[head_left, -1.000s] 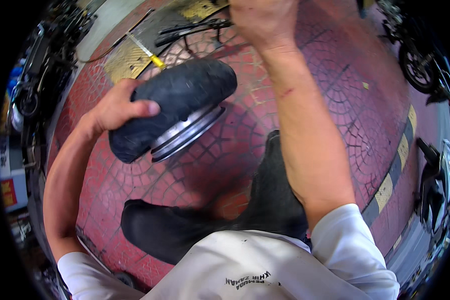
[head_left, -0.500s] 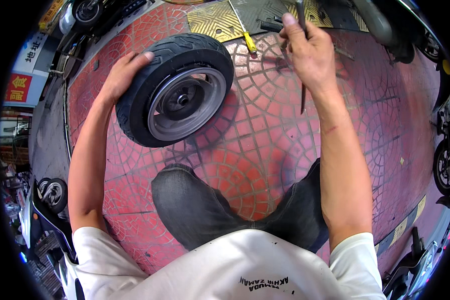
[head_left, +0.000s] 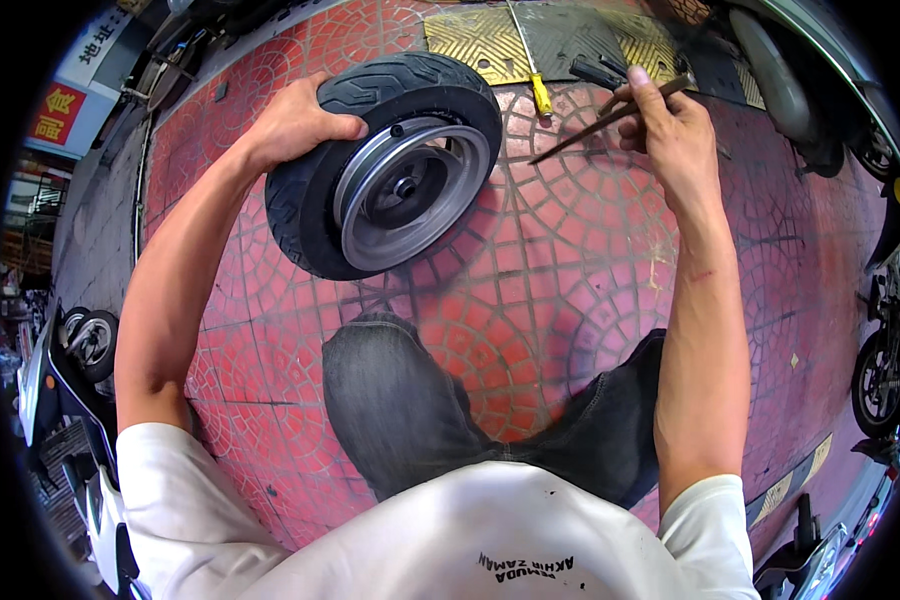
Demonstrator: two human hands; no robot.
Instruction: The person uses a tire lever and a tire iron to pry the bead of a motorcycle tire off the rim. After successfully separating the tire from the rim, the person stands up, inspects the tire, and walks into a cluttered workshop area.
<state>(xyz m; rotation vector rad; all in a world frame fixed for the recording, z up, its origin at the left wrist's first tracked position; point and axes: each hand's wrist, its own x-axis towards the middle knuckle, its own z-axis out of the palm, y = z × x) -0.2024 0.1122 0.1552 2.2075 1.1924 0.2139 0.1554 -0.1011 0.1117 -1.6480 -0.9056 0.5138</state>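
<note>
A scooter wheel, its black tyre [head_left: 300,215] fitted round a grey metal rim [head_left: 355,235], leans tilted on the tiled ground ahead of me, left of centre. My left hand [head_left: 305,122] grips the tyre at its upper left, thumb over the sidewall and fingers out of sight behind the tread. On the rim near that thumb a short black valve stem [head_left: 397,130] sticks up. In my right hand [head_left: 673,130], closed around it, is a slim dark metal bar [head_left: 580,138], slanting down leftward with its pointed end apart from the wheel.
A yellow-handled screwdriver [head_left: 541,95] lies beyond the wheel by a yellow and grey ramp [head_left: 480,50]. Black tool handles [head_left: 597,72] lie near my right hand. Parked motorbikes stand at the right [head_left: 880,380] and left [head_left: 90,345]. My knees [head_left: 370,380] are spread below.
The bar has swung from nearly upright to a slant, its point now toward the wheel. The valve stem has come into sight, and my left thumb sits further over the sidewall. The view has shifted slightly.
</note>
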